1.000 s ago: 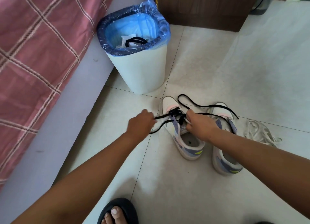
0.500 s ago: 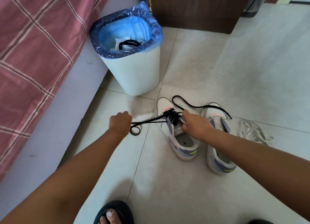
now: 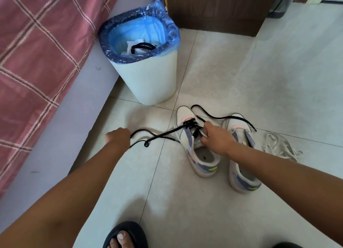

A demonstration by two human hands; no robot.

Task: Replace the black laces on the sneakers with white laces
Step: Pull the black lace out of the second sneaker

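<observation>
Two sneakers stand side by side on the tile floor [image 3: 241,77], toes pointing away from the camera. The left sneaker [image 3: 196,151] has a black lace [image 3: 163,135] threaded only through the eyelets nearest its toe. The left hand [image 3: 118,139] is clenched around that lace out to the left of the shoe, so two strands run fairly taut from the eyelets to the fist, and a small loop of lace hangs just below the hand. The hand is a little blurred, so its exact finger hold is hard to make out. The right hand [image 3: 217,138] grips the tongue of the left sneaker, fingers curled over its top edge just behind the laced eyelets. The lace's other end snakes loosely from the toe of the left sneaker across the toe of the right sneaker [image 3: 243,166], which shows no lacing of its own. The white laces [image 3: 280,145] lie in a loose heap on the floor just right of the right sneaker, touched by neither hand. Behind the shoes stands a white bin [image 3: 148,80] with a blue liner, holding a black lace and some white scraps. A bed with a pink checked cover [image 3: 37,52] runs along the left, and a foot in a dark slipper [image 3: 126,236] shows at the bottom edge.
</observation>
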